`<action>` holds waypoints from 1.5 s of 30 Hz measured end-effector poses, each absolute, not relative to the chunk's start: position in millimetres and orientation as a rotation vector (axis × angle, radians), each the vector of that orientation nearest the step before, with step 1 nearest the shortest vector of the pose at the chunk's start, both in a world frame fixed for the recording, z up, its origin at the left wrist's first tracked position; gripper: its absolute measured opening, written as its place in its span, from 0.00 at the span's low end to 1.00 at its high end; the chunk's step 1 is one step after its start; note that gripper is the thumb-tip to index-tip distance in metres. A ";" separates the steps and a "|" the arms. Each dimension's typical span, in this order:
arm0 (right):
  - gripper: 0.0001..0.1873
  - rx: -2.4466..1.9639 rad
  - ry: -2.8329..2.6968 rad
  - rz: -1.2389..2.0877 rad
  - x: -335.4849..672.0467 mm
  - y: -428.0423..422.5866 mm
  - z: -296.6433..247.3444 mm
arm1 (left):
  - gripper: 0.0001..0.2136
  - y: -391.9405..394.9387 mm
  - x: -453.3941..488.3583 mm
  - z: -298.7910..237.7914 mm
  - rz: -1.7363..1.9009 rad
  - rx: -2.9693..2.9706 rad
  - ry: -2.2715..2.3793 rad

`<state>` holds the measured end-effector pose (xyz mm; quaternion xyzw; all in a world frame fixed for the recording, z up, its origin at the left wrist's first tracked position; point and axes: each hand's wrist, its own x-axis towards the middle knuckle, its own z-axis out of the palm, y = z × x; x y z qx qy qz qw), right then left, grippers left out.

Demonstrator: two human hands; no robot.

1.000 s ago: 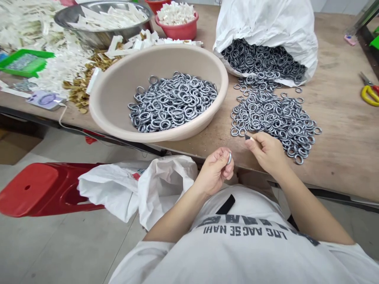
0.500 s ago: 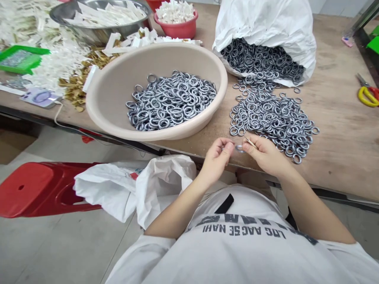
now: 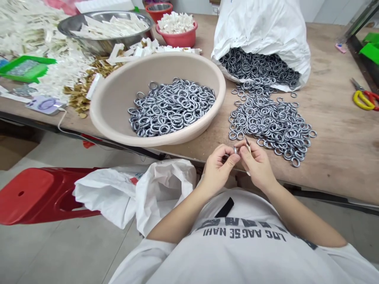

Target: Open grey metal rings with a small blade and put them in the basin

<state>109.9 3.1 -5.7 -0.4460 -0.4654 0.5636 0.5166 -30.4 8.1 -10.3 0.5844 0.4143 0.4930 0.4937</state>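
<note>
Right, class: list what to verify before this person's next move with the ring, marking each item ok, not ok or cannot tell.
1. The ring pinched in the left hand: ok.
2. The pointed tool gripped in the right hand: ok.
3. The tool tip touching the ring: cannot tell.
4. The loose pile close beyond both hands: ok.
5. The basin upright with room left: ok.

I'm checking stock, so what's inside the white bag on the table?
Grey metal rings fill the open mouth of the bag and spill onto the table into a loose pile. Its plastic hides the rest, so how deep they go cannot be seen.
</note>
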 end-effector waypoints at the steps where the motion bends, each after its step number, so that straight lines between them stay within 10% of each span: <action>1: 0.16 -1.063 -1.170 1.324 112.0 3.0 -2.3 | 0.13 8.3 -30.5 -10.8 1.174 1.380 0.992; 45: 0.22 -1.510 -2.030 0.451 141.9 8.9 8.5 | 0.21 -10.1 -20.7 -0.4 1.009 0.738 0.690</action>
